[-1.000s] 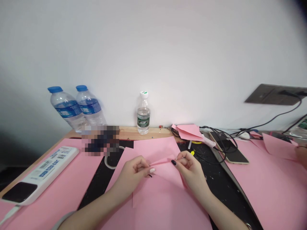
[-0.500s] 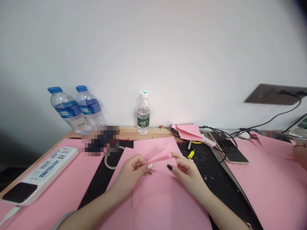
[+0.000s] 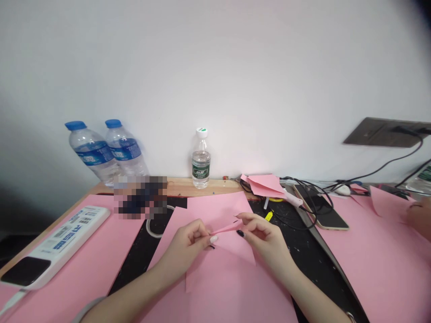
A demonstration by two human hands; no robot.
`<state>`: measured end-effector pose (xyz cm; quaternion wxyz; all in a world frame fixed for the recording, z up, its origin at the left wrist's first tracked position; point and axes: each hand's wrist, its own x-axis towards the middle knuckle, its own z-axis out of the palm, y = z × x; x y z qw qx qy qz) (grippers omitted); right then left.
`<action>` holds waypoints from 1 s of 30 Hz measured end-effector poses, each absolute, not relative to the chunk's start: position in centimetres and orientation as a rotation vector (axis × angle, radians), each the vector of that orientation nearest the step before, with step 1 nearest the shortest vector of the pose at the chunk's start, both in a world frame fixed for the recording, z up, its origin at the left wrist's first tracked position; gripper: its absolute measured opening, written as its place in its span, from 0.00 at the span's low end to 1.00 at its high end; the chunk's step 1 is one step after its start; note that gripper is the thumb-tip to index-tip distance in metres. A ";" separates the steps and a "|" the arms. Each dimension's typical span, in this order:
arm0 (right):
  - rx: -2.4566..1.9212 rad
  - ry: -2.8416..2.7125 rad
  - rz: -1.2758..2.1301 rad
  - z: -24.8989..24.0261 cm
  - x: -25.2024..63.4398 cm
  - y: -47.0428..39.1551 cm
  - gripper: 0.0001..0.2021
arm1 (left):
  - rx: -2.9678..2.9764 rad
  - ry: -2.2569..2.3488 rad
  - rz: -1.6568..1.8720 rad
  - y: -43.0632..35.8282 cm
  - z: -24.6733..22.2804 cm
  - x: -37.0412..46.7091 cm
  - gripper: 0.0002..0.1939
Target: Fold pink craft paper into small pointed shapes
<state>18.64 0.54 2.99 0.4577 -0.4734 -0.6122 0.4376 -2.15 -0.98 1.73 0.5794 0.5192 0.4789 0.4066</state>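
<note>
A small folded piece of pink paper (image 3: 226, 228) is held in the air between my two hands and appears nearly edge-on. My left hand (image 3: 191, 242) pinches its left end between thumb and fingers. At the right end, my right hand (image 3: 259, 231) grips it with the thumb, whose nail is dark, and the fingers. Below both hands lie large pink sheets (image 3: 218, 278), overlapping on a black mat (image 3: 306, 251). A small dark mark shows on the sheet just under my left thumb.
Two blue-capped bottles (image 3: 92, 152) lean at the back left, near a white power bank (image 3: 63, 242). A small bottle (image 3: 201, 163) stands by the wall. Folded pink paper (image 3: 266, 185), cables and a phone (image 3: 321, 208) lie right. Another person's hand (image 3: 419, 220) is at the far right.
The held paper has tilted from showing its folded faces to a narrow strip. My fingers have shifted slightly on it. At the far right, the other person's paper has been raised and moved.
</note>
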 end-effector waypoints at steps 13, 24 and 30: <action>-1.210 -1.328 1.217 2.4 18.2 0.4 0.11 | 1.030 1.016 1.030 -1.0 1.8 -2.0 0.11; -1.143 -1.246 1.304 1.6 17.7 0.0 0.12 | 0.625 0.688 1.032 -1.9 1.1 -0.4 0.12; -1.192 -1.261 1.318 1.9 17.7 0.0 0.10 | 0.670 0.630 1.049 -1.8 1.0 -0.4 0.07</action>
